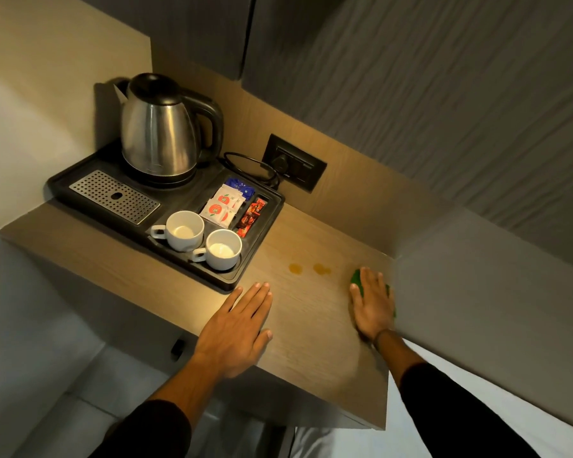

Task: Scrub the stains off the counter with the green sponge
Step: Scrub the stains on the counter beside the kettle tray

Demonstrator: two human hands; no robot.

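Observation:
Two small orange-brown stains (309, 268) mark the light wooden counter (311, 325), just right of the tray. My right hand (372, 304) lies palm down on the green sponge (356, 278) at the counter's right edge, against the side wall; only green slivers of the sponge show around the fingers. The sponge sits about a hand's width to the right of the stains. My left hand (237, 328) rests flat on the counter near its front edge, fingers together, holding nothing.
A black tray (255, 252) at the back left carries a steel kettle (159, 133), two white cups (185, 230), a metal drip grate (115, 196) and sachets (224, 206). A wall socket (293, 165) with a plugged cord sits behind. Walls close the right side.

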